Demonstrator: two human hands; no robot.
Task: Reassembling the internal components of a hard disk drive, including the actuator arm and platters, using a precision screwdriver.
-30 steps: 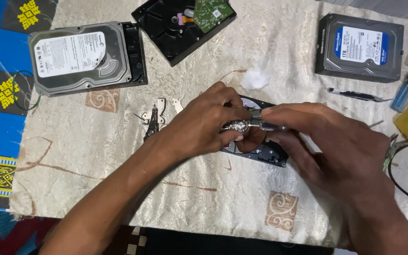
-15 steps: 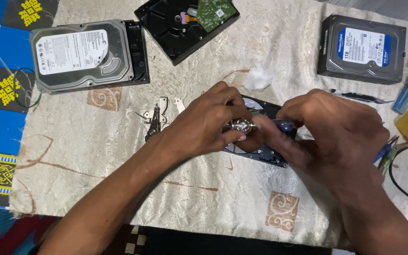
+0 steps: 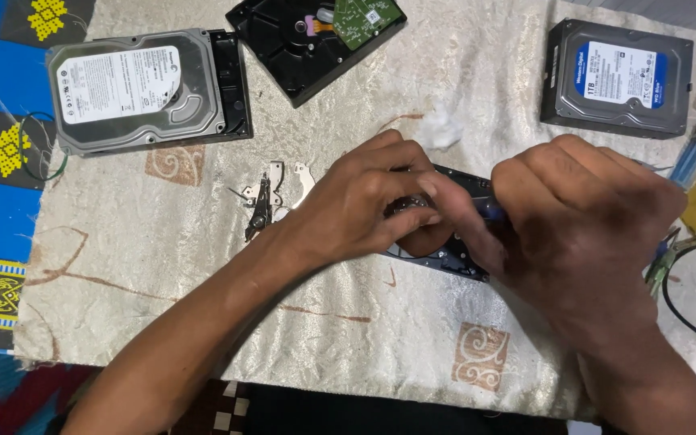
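At the middle of a cloth-covered table [image 3: 163,338], an opened hard drive [image 3: 453,256] lies flat beneath two bare hands. The left hand [image 3: 364,205] curls over it, fingertips pinched on a small metal part [image 3: 412,208] at the drive's centre; the right hand [image 3: 582,213] closes in a loose fist over the drive's far side, and what it grips cannot be told. The drive looks rigid and fairly heavy, a metal casing best steadied by its edges, while the shiny inner pieces seem small, slick and easily bent, so a fingertip pinch suits them. Loose metal brackets [image 3: 271,193] lie just left of the left hand. Three more drives rest well apart: a silver one [image 3: 134,89] far left, a black open one [image 3: 308,44] at top, a blue-labelled one [image 3: 618,76] at right.
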